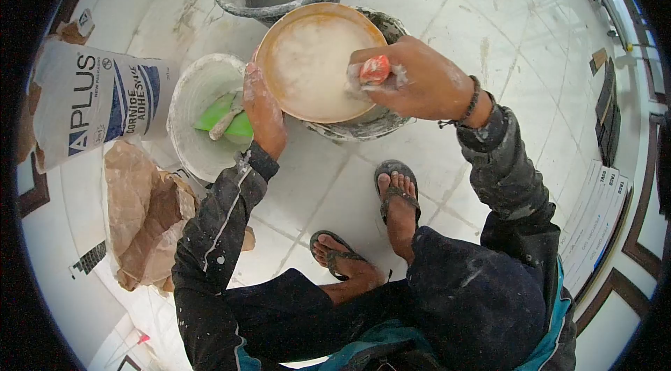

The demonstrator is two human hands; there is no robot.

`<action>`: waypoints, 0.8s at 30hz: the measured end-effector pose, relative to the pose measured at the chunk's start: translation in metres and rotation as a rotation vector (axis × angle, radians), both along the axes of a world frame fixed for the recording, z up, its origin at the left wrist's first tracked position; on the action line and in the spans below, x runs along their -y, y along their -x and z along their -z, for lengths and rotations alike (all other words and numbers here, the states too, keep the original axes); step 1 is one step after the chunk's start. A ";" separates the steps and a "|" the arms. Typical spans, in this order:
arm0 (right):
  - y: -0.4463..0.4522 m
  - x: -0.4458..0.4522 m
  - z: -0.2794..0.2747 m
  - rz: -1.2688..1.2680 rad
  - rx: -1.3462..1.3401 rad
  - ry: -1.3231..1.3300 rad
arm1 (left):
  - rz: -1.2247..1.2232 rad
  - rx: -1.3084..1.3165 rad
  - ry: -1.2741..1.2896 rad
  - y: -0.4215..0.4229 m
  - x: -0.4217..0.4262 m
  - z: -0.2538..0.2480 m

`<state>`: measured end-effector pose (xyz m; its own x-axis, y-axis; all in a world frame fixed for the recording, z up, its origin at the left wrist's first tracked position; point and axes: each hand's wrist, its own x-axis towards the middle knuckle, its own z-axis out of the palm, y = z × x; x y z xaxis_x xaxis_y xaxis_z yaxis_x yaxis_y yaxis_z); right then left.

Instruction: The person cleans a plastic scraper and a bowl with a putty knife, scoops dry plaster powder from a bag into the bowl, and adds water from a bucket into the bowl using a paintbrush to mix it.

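Observation:
My left hand (265, 114) grips the left rim of a round yellowish bowl (268, 81), which holds a pale, milky mix (314, 56). In my right hand (419, 81) is a tool with a red handle (374, 70); its lower end is hidden in the mix at the bowl's right side. Under the bowl stands a stained bucket (388, 123). To the left, a white bucket (183, 137) contains a green tool (218, 114) and a trowel-like tool with a whitish handle (226, 124).
A large dark bucket (231, 1) of greyish liquid stands beyond the bowl. An APLUS cornice adhesive bag (98, 102) lies at left, above an open brown paper bag (140, 214). My sandalled feet are on the tiles below. Flat boxes (594, 224) stand at right.

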<state>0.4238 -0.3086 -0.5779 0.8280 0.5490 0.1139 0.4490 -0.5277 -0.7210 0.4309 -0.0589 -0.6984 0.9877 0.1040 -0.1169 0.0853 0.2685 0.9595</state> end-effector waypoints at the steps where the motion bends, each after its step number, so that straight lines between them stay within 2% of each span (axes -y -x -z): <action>1: -0.002 -0.003 0.005 -0.040 -0.045 -0.057 | 0.000 0.001 -0.001 -0.001 0.000 0.001; 3: -0.006 -0.012 0.019 -0.082 -0.089 -0.116 | 0.030 0.096 -0.066 -0.002 -0.002 0.003; 6: -0.014 -0.029 0.038 -0.011 0.024 -0.119 | 0.010 0.083 -0.173 -0.002 -0.003 0.000; 7: -0.018 -0.034 0.040 0.006 0.082 -0.194 | 0.007 0.085 -0.175 -0.003 -0.003 -0.002; 9: -0.026 -0.038 0.041 0.024 0.139 -0.269 | 0.049 0.195 -0.160 -0.002 -0.001 -0.012; 11: -0.036 -0.040 0.044 0.121 -0.026 -0.288 | 0.042 0.180 -0.176 -0.003 0.001 -0.016; 12: -0.037 -0.039 0.048 0.121 -0.028 -0.290 | 0.036 0.162 -0.185 -0.002 0.002 -0.017; 14: -0.039 -0.033 0.054 0.281 -0.044 -0.430 | 0.042 0.166 -0.166 -0.003 0.002 -0.012; 18: -0.050 -0.012 0.051 0.331 0.069 -0.406 | 0.044 0.144 -0.155 -0.003 0.005 -0.007; 22: -0.043 -0.003 0.052 0.362 0.275 -0.199 | 0.033 0.104 -0.124 0.001 0.011 -0.016; 24: -0.032 -0.007 0.052 0.366 0.343 -0.112 | -0.005 0.054 -0.215 0.001 0.008 -0.009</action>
